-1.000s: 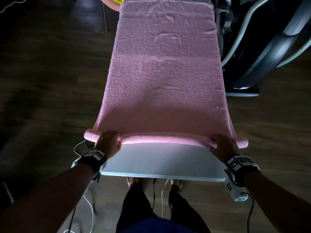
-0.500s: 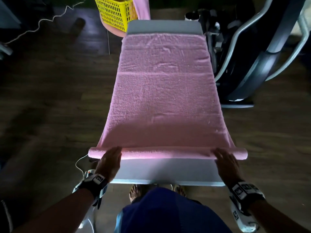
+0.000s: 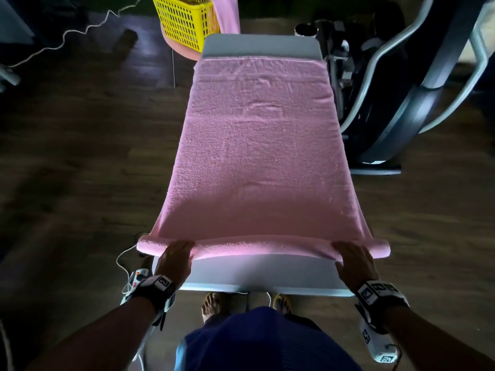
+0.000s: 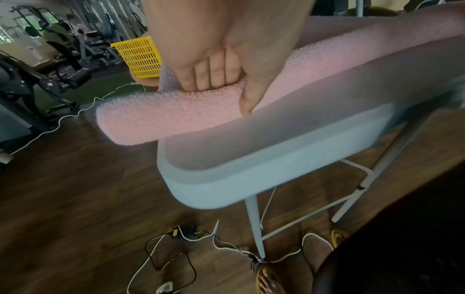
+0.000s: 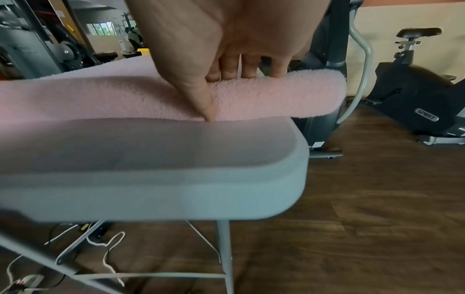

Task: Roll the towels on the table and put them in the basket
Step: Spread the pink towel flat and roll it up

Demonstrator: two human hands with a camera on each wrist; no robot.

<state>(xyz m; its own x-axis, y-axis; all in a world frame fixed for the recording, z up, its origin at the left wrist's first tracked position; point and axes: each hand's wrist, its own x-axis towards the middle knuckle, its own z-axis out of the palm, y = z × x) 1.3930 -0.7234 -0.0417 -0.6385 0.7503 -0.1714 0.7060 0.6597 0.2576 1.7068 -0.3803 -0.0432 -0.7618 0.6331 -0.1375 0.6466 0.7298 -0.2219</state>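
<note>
A pink towel lies flat along the grey table. Its near end is wound into a thin roll that sticks out past both table sides. My left hand holds the roll near its left end, fingers over the top and thumb on the near side. My right hand holds it near the right end the same way, its thumb tip down at the table surface. The yellow basket stands beyond the table's far left corner, with another pink towel hanging over its rim.
A large grey exercise machine stands close along the table's right side, and an exercise bike is farther right. Cables and a power strip lie on the wooden floor under the table's near end, by my feet.
Half a second ago both hands lay flatter on the roll; now fingers and thumbs wrap it. The roll has turned slightly farther up the towel.
</note>
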